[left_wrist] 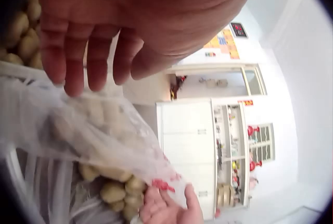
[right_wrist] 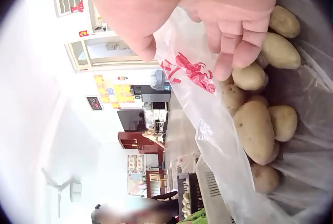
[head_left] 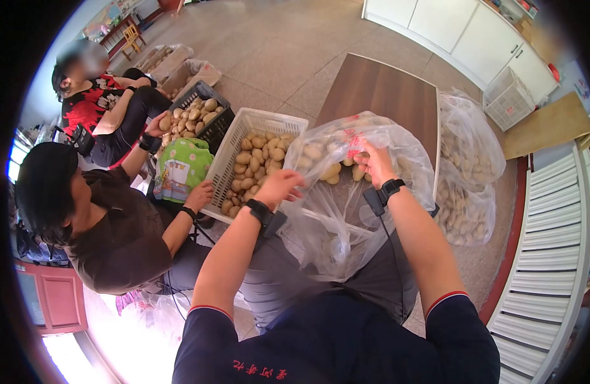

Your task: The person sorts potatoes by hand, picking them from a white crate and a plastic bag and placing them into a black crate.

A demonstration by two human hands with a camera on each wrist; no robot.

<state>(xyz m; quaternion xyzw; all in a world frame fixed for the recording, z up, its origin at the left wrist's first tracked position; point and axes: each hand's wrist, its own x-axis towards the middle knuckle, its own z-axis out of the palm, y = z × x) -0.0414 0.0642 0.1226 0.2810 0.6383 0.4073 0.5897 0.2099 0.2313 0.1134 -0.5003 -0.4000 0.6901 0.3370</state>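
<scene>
A clear plastic bag [head_left: 388, 131] with red print stands wide-mouthed before me, several potatoes [right_wrist: 255, 130] inside it. My right hand [head_left: 377, 165] is at the bag's printed rim. In the right wrist view, the rim passes between the thumb and the loosely extended fingers [right_wrist: 229, 47], which overlap the potatoes. My left hand [head_left: 281, 187] hovers between the bag and a white crate [head_left: 276, 116] of potatoes. Its fingers [left_wrist: 97, 57] hang loosely bent with nothing in them, above the bag's near film in the left wrist view.
A brown-topped table [head_left: 378, 86] stands behind the bag. More bagged potatoes [head_left: 464, 192] rest on the floor at right. To the left, a seated person [head_left: 109, 224] handles potatoes beside a black crate [head_left: 226, 118] and a green bag [head_left: 186, 166]. Another person [head_left: 109, 109] sits farther back.
</scene>
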